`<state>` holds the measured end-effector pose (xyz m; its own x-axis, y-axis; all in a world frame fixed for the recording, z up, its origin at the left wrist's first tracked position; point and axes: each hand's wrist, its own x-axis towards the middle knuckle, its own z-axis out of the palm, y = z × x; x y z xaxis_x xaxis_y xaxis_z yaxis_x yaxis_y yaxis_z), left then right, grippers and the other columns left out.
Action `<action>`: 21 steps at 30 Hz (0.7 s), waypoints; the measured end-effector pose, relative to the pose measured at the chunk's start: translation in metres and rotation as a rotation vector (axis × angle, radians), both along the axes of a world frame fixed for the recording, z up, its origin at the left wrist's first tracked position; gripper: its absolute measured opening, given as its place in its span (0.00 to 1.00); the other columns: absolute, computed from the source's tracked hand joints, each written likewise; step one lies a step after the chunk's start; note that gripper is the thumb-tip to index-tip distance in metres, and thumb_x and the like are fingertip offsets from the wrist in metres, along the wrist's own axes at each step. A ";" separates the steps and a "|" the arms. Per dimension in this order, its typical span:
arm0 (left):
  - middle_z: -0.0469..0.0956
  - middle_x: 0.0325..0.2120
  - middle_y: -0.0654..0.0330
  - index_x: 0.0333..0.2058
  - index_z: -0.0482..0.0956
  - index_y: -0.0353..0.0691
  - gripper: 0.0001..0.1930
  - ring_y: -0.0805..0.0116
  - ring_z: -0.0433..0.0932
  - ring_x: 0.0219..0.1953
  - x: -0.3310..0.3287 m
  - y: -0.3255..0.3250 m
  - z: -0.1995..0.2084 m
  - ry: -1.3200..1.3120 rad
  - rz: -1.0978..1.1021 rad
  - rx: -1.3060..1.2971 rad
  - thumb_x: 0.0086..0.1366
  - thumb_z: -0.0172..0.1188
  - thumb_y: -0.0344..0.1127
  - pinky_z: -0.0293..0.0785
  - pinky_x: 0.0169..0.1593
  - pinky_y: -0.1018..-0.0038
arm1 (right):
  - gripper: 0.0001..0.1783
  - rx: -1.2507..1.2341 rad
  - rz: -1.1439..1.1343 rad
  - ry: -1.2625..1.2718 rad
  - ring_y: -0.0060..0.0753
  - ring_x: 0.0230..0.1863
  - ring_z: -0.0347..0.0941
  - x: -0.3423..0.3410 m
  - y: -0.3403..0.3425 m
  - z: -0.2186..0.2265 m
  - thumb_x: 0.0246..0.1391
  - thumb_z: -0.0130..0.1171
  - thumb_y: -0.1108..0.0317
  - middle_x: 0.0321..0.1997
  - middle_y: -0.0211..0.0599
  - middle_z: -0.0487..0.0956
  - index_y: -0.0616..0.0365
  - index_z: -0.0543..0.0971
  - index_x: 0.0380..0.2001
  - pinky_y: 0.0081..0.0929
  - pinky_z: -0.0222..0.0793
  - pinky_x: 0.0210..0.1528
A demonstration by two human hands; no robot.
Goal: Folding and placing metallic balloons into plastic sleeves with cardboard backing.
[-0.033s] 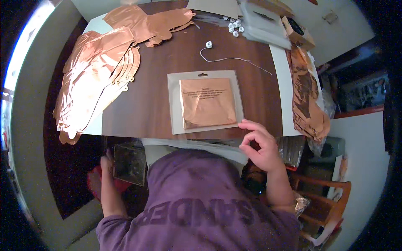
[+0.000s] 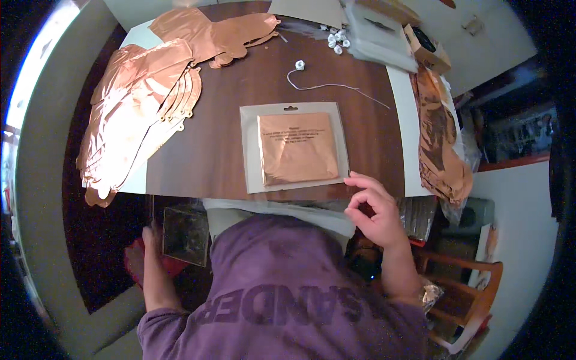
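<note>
A flat clear packet [image 2: 253, 150] with a hang hole lies near the table's front edge. Inside it sits a folded copper-coloured foil piece [image 2: 299, 159] with small dark print. My right hand [image 2: 378, 210] is at the packet's lower right corner, its index fingertip at or just beside that corner. The other fingers and thumb curve loosely, with nothing visible in them. Below the table's left front edge hangs my left hand [image 2: 152, 237], close to a dim red object [image 2: 135, 258]. Its fingers are too dark to make out.
Copper foil shapes [image 2: 138, 96] overlap at the table's left. Beyond the packet lies a white roll with a cord [image 2: 300, 65]; several white rolls [image 2: 337, 41] sit farther back by a stack of clear bags [image 2: 378, 36]. Crumpled copper foil [image 2: 441, 132] hangs over the right edge. A wooden chair [image 2: 462, 288] stands right.
My left hand has dropped very slightly below the table edge. My right hand has barely shifted to the right. The packet lies in the same place.
</note>
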<state>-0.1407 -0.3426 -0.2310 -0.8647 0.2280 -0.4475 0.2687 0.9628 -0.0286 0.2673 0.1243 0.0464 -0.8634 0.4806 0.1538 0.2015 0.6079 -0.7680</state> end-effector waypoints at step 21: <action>0.79 0.37 0.56 0.43 0.78 0.44 0.21 0.53 0.77 0.39 0.133 0.214 0.236 0.091 -1.095 0.736 0.51 0.68 0.44 0.70 0.49 0.54 | 0.41 0.594 0.059 -0.190 0.50 0.69 0.55 -0.005 0.009 -0.041 0.36 0.71 0.65 0.67 0.43 0.62 0.54 0.69 0.58 0.53 0.50 0.68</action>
<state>-0.0073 -0.1286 0.0046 -0.0996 0.9865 0.1299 0.9374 0.0492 0.3447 0.2625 0.1337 0.0055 -0.9244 0.3108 0.2211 0.2545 0.9344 -0.2494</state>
